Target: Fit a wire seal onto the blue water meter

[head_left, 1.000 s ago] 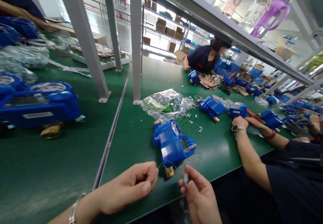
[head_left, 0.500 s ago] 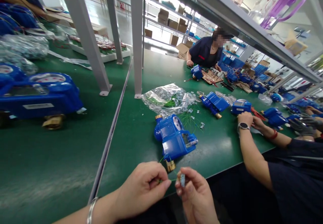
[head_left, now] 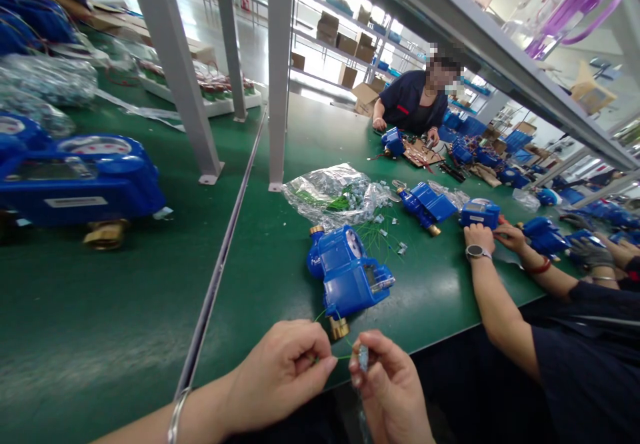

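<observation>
A blue water meter [head_left: 345, 271] with brass ends lies on the green table in front of me. A thin green wire [head_left: 343, 357] loops through its near end and runs between my hands. My left hand [head_left: 287, 367], with a silver bracelet at the wrist, is closed in a pinch on the wire. In my right hand [head_left: 387, 384], a small pale blue seal tag [head_left: 363, 356] is held between thumb and fingers, with the wire leading to it. Both hands are just below the meter's brass fitting [head_left: 339, 328].
Behind the meter lies a clear plastic bag [head_left: 335, 197] of green-wired seals, some spilled beside it. More blue meters [head_left: 425, 205] stand to the right, near a co-worker's hands [head_left: 480, 237]. Another meter [head_left: 80, 177] sits left, past a metal strip [head_left: 220, 264]. Grey posts [head_left: 279, 84] rise from the table.
My hands stay in nearly the same pinch on the wire and seal. The view has shifted slightly. The neighbouring co-worker's hands have moved a little around a meter.
</observation>
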`<state>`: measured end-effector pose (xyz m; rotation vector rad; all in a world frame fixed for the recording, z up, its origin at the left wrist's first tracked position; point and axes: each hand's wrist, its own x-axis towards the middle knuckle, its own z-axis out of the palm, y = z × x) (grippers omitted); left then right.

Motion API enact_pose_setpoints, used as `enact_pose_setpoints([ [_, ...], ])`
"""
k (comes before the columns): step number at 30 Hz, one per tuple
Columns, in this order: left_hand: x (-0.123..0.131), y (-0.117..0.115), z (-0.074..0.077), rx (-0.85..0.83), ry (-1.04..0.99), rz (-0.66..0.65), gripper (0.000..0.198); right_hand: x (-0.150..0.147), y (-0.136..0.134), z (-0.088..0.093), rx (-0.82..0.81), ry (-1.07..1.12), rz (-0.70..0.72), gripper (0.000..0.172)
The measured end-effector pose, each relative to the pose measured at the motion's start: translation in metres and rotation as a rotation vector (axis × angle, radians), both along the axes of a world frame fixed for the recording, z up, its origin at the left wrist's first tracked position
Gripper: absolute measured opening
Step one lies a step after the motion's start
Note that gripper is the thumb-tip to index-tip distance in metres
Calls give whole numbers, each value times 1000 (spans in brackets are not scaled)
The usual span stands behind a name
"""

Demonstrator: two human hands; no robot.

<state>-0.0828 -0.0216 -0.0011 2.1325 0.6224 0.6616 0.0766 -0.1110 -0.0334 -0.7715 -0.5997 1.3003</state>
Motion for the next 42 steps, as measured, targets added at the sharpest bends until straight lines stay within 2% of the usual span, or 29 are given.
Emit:
enact_pose_setpoints([
  [9, 0, -2, -1, 29, 34, -38, 18, 1, 0, -2, 60, -171, -43, 32],
  [15, 2, -1, 3, -86, 11, -67, 16, -3, -1, -10, -35, -19, 5, 42],
  [18, 2, -3, -1, -179, 51, 13, 10, -2, -1, -11, -2, -45, 22, 44],
  [21, 2, -8, -3, -268, 51, 101, 26, -1, 0, -6, 39, -107, 4, 45],
  [23, 3, -11, -1, -255, 41, 79, 31, -2, 1, -1, 56, -100, -4, 47],
  [26, 5, -15, 9, -194, 72, 13, 28, -4, 3, 6, 73, -56, -10, 51],
  [29, 7, -17, 17, -183, 91, 37, 27, -4, 3, 10, 84, -38, -14, 53],
  [32, 9, -19, 20, -225, 108, 61, 23, -2, 2, 11, 91, -70, -19, 54],
  [34, 11, -20, 18, -311, 87, 95, 21, 0, 0, 11, 96, -116, -1, 54],
  [37, 17, -23, 14, -565, -11, 174, 28, 4, -4, 8, 95, -244, 8, 54],
  [40, 22, -25, 16, -784, -63, 178, 39, 9, -8, 5, 94, -546, -67, 52],
  [42, 24, -25, 21, -798, -43, 143, 37, 12, -9, 5, 140, -788, -119, 49],
])
